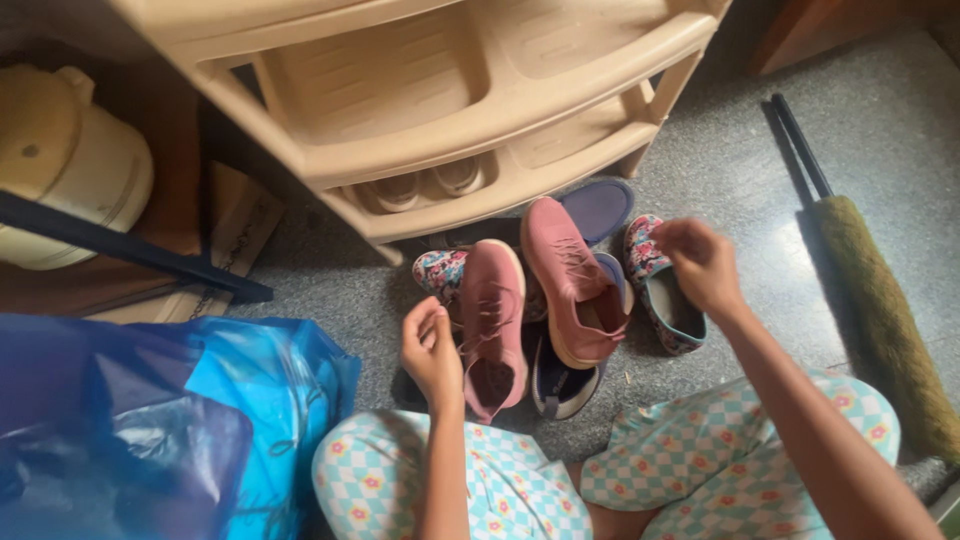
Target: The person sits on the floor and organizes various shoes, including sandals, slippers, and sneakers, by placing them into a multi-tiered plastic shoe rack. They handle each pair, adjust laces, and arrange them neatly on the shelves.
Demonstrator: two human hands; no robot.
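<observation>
- Head view: my left hand (432,352) sat at about seven o'clock of the shoe pile, its fingers (425,325) curled together against the side of a pink sneaker (492,325) that lay on the grey floor (730,130); whether they truly gripped it, I could not tell.
- My right hand (703,265) was at three o'clock of the pile, fingers pinched on the rim of a floral slip-on shoe (665,290), which rested on the floor.
- Between my hands a second pink sneaker (575,285) lay tilted on top of a dark blue shoe (562,385).
- Another floral shoe (440,270) peeked out at eleven o'clock of the first sneaker, and a purple shoe (598,208) lay at twelve o'clock, half under the beige plastic rack (450,140).
- A blue plastic bag (240,400) bulged at nine o'clock, just beside my knee.
- A broom (870,290) lay on the floor at three o'clock, well apart from the shoes.
</observation>
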